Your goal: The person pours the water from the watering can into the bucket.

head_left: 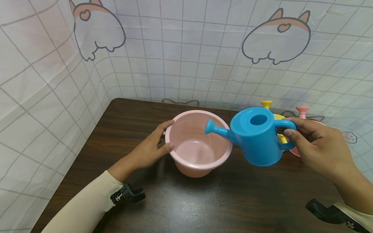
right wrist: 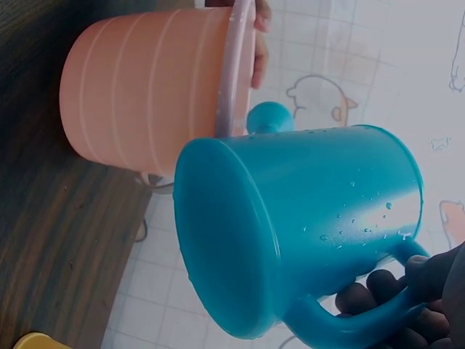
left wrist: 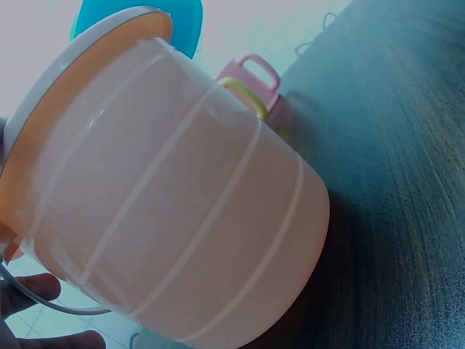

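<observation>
A pink bucket (head_left: 193, 165) stands upright on the dark wooden table (head_left: 233, 207). My left hand (head_left: 147, 147) holds its left rim, thumb at the near side and index finger farther back. In the left wrist view two fingers spread beside the thin wire handle (left wrist: 69, 310). My right hand (head_left: 323, 147) grips the handle of a blue watering can (head_left: 259, 142), raised and tipped slightly left. Its spout (head_left: 210, 127) points over the bucket's opening, with a faint wet streak below. Water drops cling to the can's side in the right wrist view.
Behind the blue can stand a yellow watering can (head_left: 266, 104) and a pink watering can (head_left: 302, 110), both partly hidden. A white grid-patterned sheet (head_left: 192, 58) with cartoon animals hangs along the back and left edges of the table. Fine droplets dot the tabletop in front of the bucket.
</observation>
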The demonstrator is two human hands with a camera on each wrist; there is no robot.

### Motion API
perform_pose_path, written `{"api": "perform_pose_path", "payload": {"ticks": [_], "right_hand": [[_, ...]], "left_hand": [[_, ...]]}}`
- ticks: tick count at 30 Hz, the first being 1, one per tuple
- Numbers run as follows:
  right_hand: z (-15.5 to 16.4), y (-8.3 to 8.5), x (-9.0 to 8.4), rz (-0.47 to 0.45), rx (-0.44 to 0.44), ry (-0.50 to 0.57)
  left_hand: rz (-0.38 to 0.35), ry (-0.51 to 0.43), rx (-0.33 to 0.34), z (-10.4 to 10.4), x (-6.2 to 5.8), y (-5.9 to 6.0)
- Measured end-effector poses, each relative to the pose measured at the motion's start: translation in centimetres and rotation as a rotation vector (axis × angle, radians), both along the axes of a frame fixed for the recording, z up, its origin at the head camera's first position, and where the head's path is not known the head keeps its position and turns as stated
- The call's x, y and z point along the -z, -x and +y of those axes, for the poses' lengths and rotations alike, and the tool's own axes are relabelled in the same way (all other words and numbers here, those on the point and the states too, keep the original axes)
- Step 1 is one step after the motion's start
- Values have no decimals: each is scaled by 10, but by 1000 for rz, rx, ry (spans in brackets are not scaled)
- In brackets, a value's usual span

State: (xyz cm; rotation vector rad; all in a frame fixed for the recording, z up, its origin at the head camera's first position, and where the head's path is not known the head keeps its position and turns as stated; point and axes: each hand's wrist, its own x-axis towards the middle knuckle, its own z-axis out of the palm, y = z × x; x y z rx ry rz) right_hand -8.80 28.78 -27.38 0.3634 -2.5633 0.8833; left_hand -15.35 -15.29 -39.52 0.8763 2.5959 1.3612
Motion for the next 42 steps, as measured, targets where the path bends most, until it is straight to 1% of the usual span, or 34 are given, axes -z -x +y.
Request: {"api": "perform_pose_path", "payload": {"ticks": [14, 28, 34, 42], "right_hand": [[-1, 0, -2, -19, 17, -9], [-3, 0, -3, -30, 24, -24], [-4, 0, -4, -29, 15, -18], [-4, 0, -5, -24, 4, -9]], "left_hand": [[14, -2, 1, 0, 1, 1], [6, -20, 10, -2, 2, 4], [-8, -29, 10, -2, 3, 4], [-3, -33, 16, -2, 4, 5]]}}
